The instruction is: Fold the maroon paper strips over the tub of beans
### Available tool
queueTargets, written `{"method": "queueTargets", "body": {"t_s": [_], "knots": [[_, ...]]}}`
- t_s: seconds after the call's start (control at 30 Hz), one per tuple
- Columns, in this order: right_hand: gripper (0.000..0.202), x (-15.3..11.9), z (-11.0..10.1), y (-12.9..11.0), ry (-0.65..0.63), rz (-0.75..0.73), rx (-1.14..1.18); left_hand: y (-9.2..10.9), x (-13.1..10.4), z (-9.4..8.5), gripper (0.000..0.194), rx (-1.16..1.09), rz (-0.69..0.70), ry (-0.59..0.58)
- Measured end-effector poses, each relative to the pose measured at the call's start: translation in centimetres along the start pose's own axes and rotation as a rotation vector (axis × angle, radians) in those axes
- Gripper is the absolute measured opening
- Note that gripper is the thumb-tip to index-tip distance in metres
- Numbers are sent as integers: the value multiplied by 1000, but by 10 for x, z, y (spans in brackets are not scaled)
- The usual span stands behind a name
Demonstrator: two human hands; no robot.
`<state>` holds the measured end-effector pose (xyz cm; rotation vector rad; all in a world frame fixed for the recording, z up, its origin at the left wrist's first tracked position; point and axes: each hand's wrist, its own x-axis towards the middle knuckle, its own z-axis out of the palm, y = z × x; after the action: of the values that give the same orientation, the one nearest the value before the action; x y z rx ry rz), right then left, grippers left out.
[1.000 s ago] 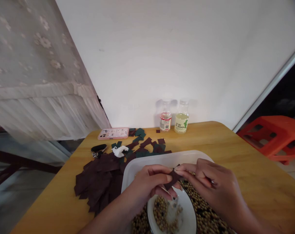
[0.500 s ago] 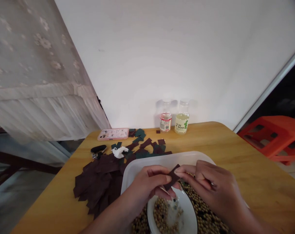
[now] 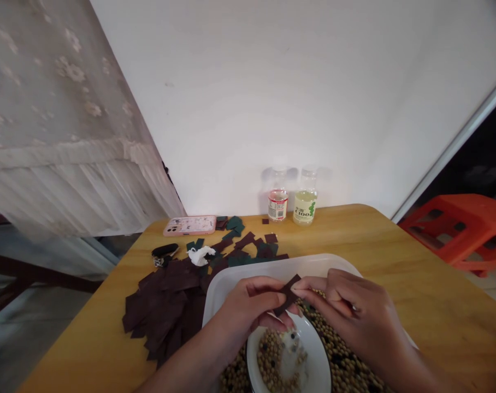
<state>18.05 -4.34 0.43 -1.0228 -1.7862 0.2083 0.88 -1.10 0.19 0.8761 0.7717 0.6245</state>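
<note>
A small dark brown piece (image 3: 288, 296) is pinched between the thumb and fingers of my left hand (image 3: 256, 304). The fingertips of my right hand (image 3: 350, 305) are closed on the upper right end of the same piece. Below both hands sits a white bowl (image 3: 320, 355), partly filled with beige beads and a few dark ones (image 3: 269, 357). The bowl rests in a white tray (image 3: 217, 289) among many beige and black beads (image 3: 342, 349). A pile of dark brown pieces (image 3: 170, 305) lies left of the tray.
Behind the tray are scattered green and brown pieces (image 3: 235, 254), a crumpled white tissue (image 3: 199, 255), a black key fob (image 3: 165, 250) and a pink phone (image 3: 189, 225). Two clear bottles (image 3: 278, 204) (image 3: 305, 206) stand by the wall. An orange stool (image 3: 465, 229) is at the right.
</note>
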Motion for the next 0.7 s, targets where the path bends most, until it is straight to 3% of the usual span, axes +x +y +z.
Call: {"method": "queueTargets", "body": {"t_s": [0.7], "knots": [[43, -1, 1, 0, -14, 5, -12, 1, 2, 0, 21, 26, 3, 30]]}}
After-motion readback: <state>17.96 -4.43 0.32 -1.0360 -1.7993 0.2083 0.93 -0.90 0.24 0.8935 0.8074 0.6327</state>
